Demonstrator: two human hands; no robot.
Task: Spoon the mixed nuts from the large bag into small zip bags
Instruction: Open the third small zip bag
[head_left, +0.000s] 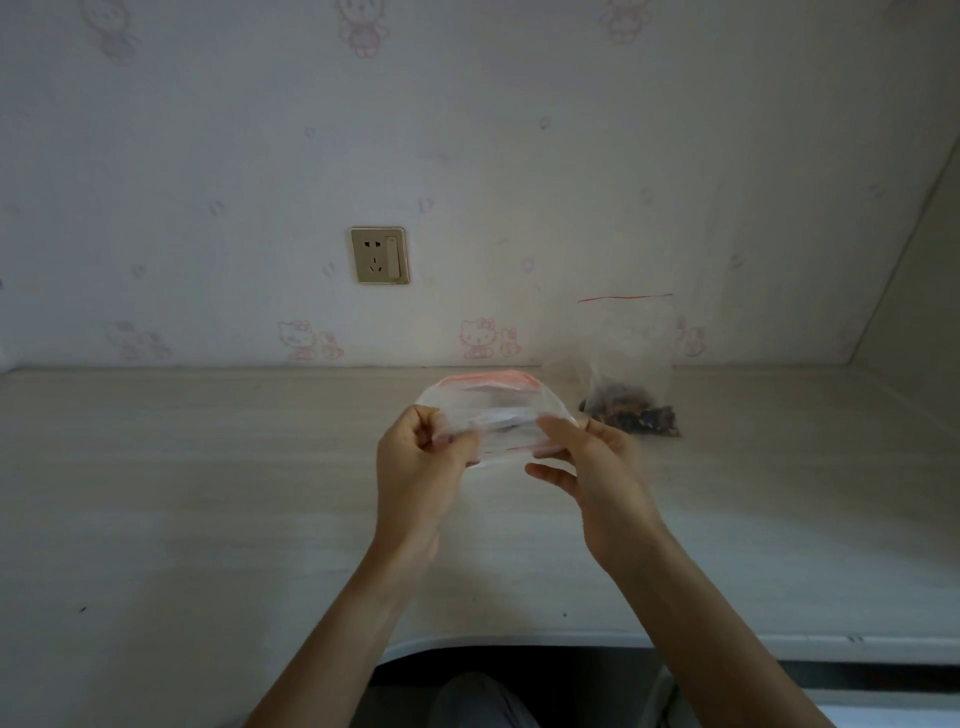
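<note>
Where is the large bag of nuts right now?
In the head view the large bag stands on the table against the wall, right of centre, just beyond the right hand.

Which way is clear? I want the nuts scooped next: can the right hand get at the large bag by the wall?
Probably yes, once freed: the large bag stands just beyond the right hand with nothing between, but that hand and the left hand both grip the small zip bag.

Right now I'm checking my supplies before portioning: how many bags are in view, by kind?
Large bag with nuts, standing at the wall: 1
Small zip bags, held by the left hand and right hand: cannot tell whether 1 or a stack
Total: at least 2
</note>
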